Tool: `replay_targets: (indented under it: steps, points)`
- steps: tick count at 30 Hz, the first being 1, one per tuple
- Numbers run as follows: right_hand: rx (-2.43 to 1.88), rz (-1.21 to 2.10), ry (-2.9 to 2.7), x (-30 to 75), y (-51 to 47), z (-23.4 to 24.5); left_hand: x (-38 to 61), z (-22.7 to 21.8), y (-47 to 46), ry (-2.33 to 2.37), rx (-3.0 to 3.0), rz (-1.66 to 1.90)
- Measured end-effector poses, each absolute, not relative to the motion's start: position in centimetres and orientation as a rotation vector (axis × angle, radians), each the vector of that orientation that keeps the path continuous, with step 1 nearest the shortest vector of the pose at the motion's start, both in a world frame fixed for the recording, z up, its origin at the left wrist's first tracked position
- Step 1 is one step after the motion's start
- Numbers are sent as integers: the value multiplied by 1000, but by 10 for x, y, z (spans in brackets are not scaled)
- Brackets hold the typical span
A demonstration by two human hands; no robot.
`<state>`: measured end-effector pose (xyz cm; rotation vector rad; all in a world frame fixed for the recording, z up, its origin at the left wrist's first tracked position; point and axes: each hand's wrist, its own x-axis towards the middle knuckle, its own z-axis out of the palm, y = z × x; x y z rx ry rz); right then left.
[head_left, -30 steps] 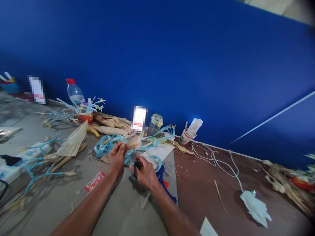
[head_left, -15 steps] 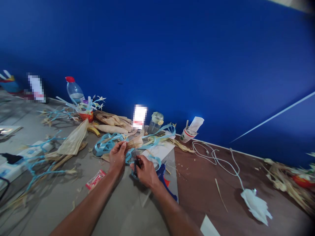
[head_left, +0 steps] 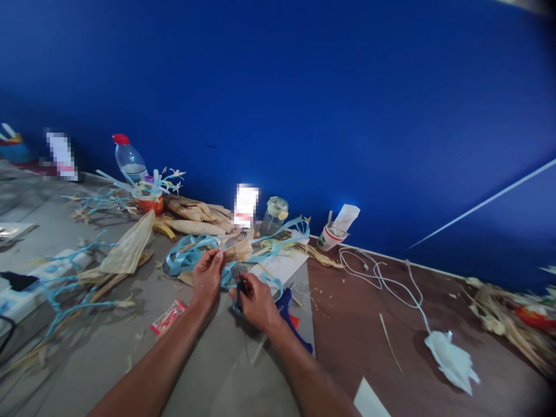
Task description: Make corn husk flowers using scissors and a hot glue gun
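Between the thumb and fingers of my left hand (head_left: 207,275) is a strip of dried corn husk (head_left: 240,251), its pale end pointing right. My right hand (head_left: 259,302) grips black-handled scissors (head_left: 240,289), fingers in the handles. The thin blades point up and away and cross the husk just right of my left fingertips; whether they are cutting I cannot tell. Loops of light blue ribbon (head_left: 185,255) lie behind and around both hands. Partly hidden by my right forearm, a blue glue gun (head_left: 284,307) with a red trigger lies on the table.
Dried husks (head_left: 197,211), a glass jar (head_left: 274,215) and a lit phone screen (head_left: 245,205) stand along the wall. To the left are blue-wrapped stems (head_left: 65,307), a power strip (head_left: 21,301) and a bottle (head_left: 129,162). A white cable (head_left: 391,289) and a paper cup (head_left: 332,237) are right.
Hands, husk and scissors keep nearly the same places. The whole view has shifted very slightly.
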<state>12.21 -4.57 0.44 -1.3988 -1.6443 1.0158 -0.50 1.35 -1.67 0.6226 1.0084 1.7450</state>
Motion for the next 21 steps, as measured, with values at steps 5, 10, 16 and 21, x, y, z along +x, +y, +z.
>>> replay_targets:
  steps: [5, 10, 16, 21]
  points:
    - [-1399, 1026, -1649, 122, -46, 8, -4, -14, 12, 986, 594, 1748]
    - [-1424, 1029, -1657, 121, -47, 10, -3, -16, 14, 1003, 581, 1744]
    - [-1421, 1027, -1658, 120, -48, 6, -3, -19, 15, 1005, 572, 1731]
    - [-1410, 1026, -1670, 120, -48, 4, -1, -13, 14, 965, 503, 1736]
